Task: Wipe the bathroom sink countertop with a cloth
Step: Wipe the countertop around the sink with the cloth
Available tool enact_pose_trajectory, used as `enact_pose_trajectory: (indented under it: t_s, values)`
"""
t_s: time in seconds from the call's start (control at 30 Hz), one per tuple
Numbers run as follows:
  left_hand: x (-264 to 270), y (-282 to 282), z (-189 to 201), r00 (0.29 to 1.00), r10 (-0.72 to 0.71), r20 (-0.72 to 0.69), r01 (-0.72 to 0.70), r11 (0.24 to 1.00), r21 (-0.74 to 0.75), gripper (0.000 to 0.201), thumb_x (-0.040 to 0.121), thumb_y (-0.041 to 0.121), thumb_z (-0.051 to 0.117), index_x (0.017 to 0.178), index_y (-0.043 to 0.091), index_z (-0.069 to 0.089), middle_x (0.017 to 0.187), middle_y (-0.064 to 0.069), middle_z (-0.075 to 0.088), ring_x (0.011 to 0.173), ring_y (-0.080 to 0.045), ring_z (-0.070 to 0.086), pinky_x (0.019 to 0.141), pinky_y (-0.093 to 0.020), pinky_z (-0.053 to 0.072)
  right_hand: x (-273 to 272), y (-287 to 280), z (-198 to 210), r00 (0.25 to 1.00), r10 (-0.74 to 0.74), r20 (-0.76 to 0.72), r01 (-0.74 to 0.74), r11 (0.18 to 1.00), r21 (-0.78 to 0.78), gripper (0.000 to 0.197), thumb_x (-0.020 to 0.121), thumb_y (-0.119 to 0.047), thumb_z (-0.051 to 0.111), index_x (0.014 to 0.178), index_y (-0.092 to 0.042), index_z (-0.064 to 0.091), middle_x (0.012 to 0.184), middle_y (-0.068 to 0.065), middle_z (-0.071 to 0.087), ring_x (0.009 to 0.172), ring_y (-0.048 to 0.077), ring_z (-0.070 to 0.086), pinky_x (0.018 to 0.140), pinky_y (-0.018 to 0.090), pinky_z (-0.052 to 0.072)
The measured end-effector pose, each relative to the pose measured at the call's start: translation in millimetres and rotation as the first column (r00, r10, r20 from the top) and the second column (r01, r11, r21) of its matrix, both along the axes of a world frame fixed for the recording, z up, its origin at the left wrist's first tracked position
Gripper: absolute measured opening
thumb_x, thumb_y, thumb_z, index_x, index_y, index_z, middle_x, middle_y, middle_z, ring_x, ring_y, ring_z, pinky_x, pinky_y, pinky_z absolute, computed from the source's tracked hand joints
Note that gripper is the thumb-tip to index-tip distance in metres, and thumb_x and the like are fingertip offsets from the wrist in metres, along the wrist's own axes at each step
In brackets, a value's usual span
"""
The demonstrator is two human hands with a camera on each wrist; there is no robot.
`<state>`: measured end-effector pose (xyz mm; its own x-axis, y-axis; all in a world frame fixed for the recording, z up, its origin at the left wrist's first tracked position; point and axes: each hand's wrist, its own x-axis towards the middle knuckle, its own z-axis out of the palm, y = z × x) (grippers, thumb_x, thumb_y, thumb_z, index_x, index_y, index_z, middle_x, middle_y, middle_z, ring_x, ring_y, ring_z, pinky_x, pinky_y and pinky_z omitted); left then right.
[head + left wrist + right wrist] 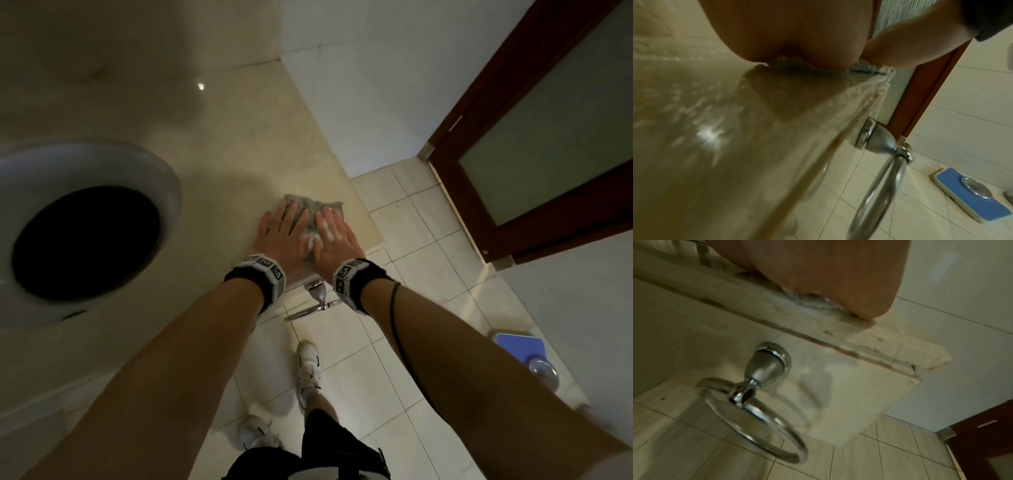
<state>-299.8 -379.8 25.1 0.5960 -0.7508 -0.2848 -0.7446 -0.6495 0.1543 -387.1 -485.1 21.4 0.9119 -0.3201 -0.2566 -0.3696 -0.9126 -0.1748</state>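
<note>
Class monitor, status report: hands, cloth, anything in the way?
Left hand and right hand flat, pressing the cloth. Cloth at the countertop right front corner. Path clear; sink basin off left.

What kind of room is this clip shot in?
Most likely a home bathroom: a round sink basin set in a stone countertop, a chrome towel ring under its edge, and a blue bathroom scale on the tiled floor.

Bare forearms, black wristbands (pixel 245 274) with white marker blocks, white sneakers (pixel 309 368), black shorts.

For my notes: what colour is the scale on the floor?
The scale is blue with a white edge; the left wrist view shows it best.
</note>
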Motion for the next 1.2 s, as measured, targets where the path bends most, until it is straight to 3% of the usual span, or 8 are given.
enact_pose_trajectory:
  t_s: [0.13, 0.43, 0.6, 0.77, 1.0, 1.2]
  values:
    - [20.5, -12.9, -0.1, 1.0, -0.007, -0.007, 0.008, 0.999, 0.051, 0.061, 0.101, 0.042, 0.019, 0.153, 0.021, -0.007, 0.16, -0.003, -0.016, 0.147, -0.021, -0.017, 0.117, -0.045, -0.007, 18.9, -14.3, -2.3, 1.0, 0.003, -0.014, -0.003, 1.0, 0.013, 0.08, 0.082, -0.04, -0.015, 0.153, -0.009, 0.002, 0.161, 0.012, -0.003, 0.148, 0.027, -0.008, 0.12, 0.037, -0.003]
    - [21.4, -3.7, 0.4, 0.999, 0.034, -0.017, -0.033, 0.997, 0.075, 0.061, 0.101, 0.041, 0.016, 0.152, 0.02, -0.009, 0.16, -0.003, -0.018, 0.146, -0.022, -0.019, 0.118, -0.045, -0.007, 24.6, -9.2, -2.1, 0.997, 0.042, -0.058, -0.044, 0.998, -0.039, 0.061, 0.097, -0.034, 0.007, 0.152, -0.009, -0.004, 0.161, 0.012, -0.01, 0.148, 0.026, -0.011, 0.12, 0.036, -0.002]
    - [4.2, 34.8, -0.9, 0.996, 0.088, -0.007, -0.087, 0.994, 0.065, 0.06, 0.101, 0.04, 0.016, 0.153, 0.021, -0.007, 0.16, -0.003, -0.016, 0.147, -0.02, -0.018, 0.119, -0.045, -0.005, 15.5, 26.2, -3.0, 0.993, 0.094, -0.072, -0.098, 0.994, -0.052, 0.083, 0.077, -0.039, -0.019, 0.152, -0.009, -0.003, 0.161, 0.011, -0.008, 0.148, 0.026, -0.011, 0.121, 0.037, -0.001]
    - [-16.1, 78.1, -4.2, 0.989, 0.145, 0.014, -0.145, 0.988, 0.059, 0.061, 0.1, 0.04, 0.015, 0.152, 0.018, -0.008, 0.16, -0.005, -0.016, 0.147, -0.021, -0.017, 0.118, -0.045, -0.005, 1.5, 65.0, -2.3, 0.99, 0.125, -0.06, -0.127, 0.991, -0.036, 0.06, 0.1, -0.035, 0.012, 0.152, -0.011, -0.004, 0.161, 0.009, -0.012, 0.148, 0.023, -0.014, 0.12, 0.036, -0.004]
    - [-30.1, 126.7, -5.4, 0.985, 0.173, 0.024, -0.175, 0.98, 0.097, 0.059, 0.102, 0.037, 0.012, 0.151, 0.018, -0.014, 0.159, -0.005, -0.021, 0.146, -0.022, -0.021, 0.118, -0.044, -0.009, -12.0, 115.5, 0.4, 0.989, 0.133, -0.056, -0.134, 0.991, 0.001, 0.06, 0.101, -0.034, 0.011, 0.152, -0.01, -0.009, 0.16, 0.009, -0.017, 0.147, 0.023, -0.017, 0.12, 0.036, -0.007]
    - [-31.7, 104.4, -2.8, 0.996, 0.088, 0.011, -0.088, 0.994, 0.06, 0.059, 0.101, 0.04, 0.012, 0.152, 0.02, -0.011, 0.159, -0.005, -0.02, 0.146, -0.022, -0.019, 0.118, -0.044, -0.008, -21.6, 86.8, -4.1, 0.994, 0.11, -0.021, -0.11, 0.994, -0.001, 0.061, 0.102, -0.037, 0.013, 0.152, -0.007, -0.002, 0.161, 0.012, -0.006, 0.149, 0.026, -0.008, 0.121, 0.038, 0.001]
